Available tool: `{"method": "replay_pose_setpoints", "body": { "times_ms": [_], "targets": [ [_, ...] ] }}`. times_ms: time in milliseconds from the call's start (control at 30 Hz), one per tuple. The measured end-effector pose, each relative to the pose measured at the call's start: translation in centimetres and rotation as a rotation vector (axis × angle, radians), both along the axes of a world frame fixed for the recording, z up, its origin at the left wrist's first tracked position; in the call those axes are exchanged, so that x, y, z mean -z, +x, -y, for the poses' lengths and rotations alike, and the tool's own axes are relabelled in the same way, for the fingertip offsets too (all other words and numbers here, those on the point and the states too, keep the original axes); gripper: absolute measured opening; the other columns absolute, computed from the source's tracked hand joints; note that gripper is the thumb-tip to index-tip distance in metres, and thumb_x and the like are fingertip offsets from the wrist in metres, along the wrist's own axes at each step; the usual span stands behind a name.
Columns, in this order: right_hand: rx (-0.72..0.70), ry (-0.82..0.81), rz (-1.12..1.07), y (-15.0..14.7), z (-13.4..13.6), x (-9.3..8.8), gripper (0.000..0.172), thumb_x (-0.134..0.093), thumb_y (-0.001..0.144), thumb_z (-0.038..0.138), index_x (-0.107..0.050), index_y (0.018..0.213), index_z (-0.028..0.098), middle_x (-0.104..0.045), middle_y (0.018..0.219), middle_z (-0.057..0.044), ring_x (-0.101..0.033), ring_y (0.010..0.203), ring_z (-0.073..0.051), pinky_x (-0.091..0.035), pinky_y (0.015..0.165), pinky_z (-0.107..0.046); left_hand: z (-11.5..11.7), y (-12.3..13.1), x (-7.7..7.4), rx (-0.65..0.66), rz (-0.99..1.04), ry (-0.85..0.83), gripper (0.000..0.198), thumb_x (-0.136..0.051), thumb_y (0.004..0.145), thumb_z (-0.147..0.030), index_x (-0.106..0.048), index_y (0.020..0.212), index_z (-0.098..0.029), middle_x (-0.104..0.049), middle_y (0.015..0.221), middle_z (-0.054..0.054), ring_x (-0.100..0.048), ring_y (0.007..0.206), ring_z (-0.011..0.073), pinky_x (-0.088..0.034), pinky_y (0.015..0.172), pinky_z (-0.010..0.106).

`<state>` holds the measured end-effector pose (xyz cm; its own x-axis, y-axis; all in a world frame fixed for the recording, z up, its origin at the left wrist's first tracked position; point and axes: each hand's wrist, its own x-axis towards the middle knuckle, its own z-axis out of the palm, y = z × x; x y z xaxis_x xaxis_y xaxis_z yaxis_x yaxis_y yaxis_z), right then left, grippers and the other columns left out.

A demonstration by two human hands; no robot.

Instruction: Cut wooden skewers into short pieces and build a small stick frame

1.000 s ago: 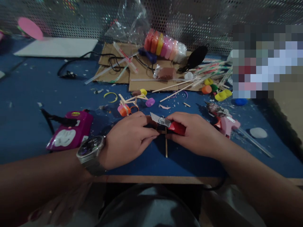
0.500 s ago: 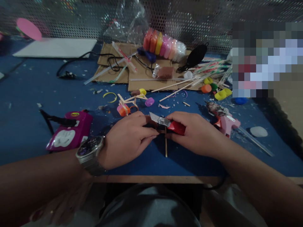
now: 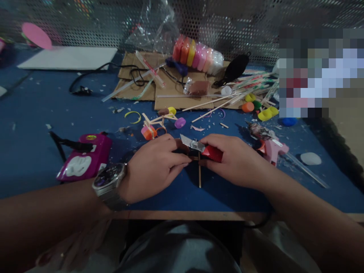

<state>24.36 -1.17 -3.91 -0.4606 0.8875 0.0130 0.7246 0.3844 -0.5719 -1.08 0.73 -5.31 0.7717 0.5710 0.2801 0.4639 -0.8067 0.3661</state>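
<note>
My right hand (image 3: pixel 236 159) is closed around a red utility knife (image 3: pixel 213 153), whose blade points up and left. Its fingertips also touch a small piece made of thin wooden sticks (image 3: pixel 200 176), one of them reaching down toward me. Opposite, my left hand (image 3: pixel 157 167), with a metal watch (image 3: pixel 110 180) on its wrist, pinches the other end of this piece. My fingers hide most of the joint. Just beyond the left hand lies a stick frame (image 3: pixel 155 120) with an orange and pink block on it.
A purple box with a cord (image 3: pixel 85 157) stands at left, a pink glue gun (image 3: pixel 273 149) at right. Behind are cardboard (image 3: pixel 167 102), packed coloured clay (image 3: pixel 196 55), a black pouch (image 3: pixel 237 68) and loose skewers (image 3: pixel 212 110). The table's front edge (image 3: pixel 182 215) runs close to me.
Both hands keep nearly the same place and grip. The view has shifted very slightly; nothing was picked up or let go.
</note>
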Motion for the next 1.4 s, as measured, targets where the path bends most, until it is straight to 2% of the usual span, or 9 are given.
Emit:
{"method": "replay_pose_setpoints", "body": {
  "times_ms": [367, 767, 1233, 1400],
  "targets": [
    [0.004, -0.016, -0.002, 0.01, 0.08, -0.07, 0.021, -0.072, 0.093, 0.021, -0.074, 0.114, 0.024, -0.079, 0.114, -0.005, -0.073, 0.101, -0.026, -0.051, 0.087, -0.036, 0.05, -0.05, 0.13, -0.016, -0.013, -0.022, 0.027, -0.058, 0.109, -0.026, -0.085, 0.110, -0.026, -0.077, 0.112, 0.008, -0.067, 0.104, 0.0278, -0.055, 0.088, 0.046],
    [-0.010, -0.011, -0.016, 0.04, 0.05, 0.02, 0.022, -0.073, 0.093, 0.020, -0.074, 0.114, 0.023, -0.078, 0.113, -0.004, -0.072, 0.102, -0.025, -0.049, 0.088, -0.034, 0.02, -0.05, 0.11, -0.009, -0.002, -0.011, 0.025, -0.059, 0.109, -0.025, -0.084, 0.109, -0.027, -0.076, 0.110, 0.008, -0.067, 0.104, 0.0266, -0.053, 0.089, 0.043],
    [0.017, -0.030, -0.013, -0.05, 0.19, -0.27, 0.020, -0.073, 0.093, 0.020, -0.076, 0.112, 0.025, -0.082, 0.103, 0.000, -0.074, 0.090, -0.022, -0.046, 0.077, -0.031, -0.04, 0.05, 0.11, -0.001, 0.010, 0.002, 0.024, -0.061, 0.108, -0.023, -0.084, 0.108, -0.025, -0.075, 0.107, 0.007, -0.065, 0.100, 0.0259, -0.051, 0.086, 0.041],
    [-0.002, -0.047, -0.033, 0.17, 0.16, -0.29, 0.029, -0.072, 0.091, 0.016, -0.075, 0.118, 0.027, -0.082, 0.114, 0.002, -0.075, 0.101, -0.021, -0.048, 0.086, -0.031, 0.06, -0.01, 0.03, -0.012, -0.005, 0.005, 0.026, -0.059, 0.108, -0.025, -0.085, 0.107, -0.025, -0.073, 0.104, 0.008, -0.063, 0.097, 0.0261, -0.050, 0.083, 0.041]
  ]
}}
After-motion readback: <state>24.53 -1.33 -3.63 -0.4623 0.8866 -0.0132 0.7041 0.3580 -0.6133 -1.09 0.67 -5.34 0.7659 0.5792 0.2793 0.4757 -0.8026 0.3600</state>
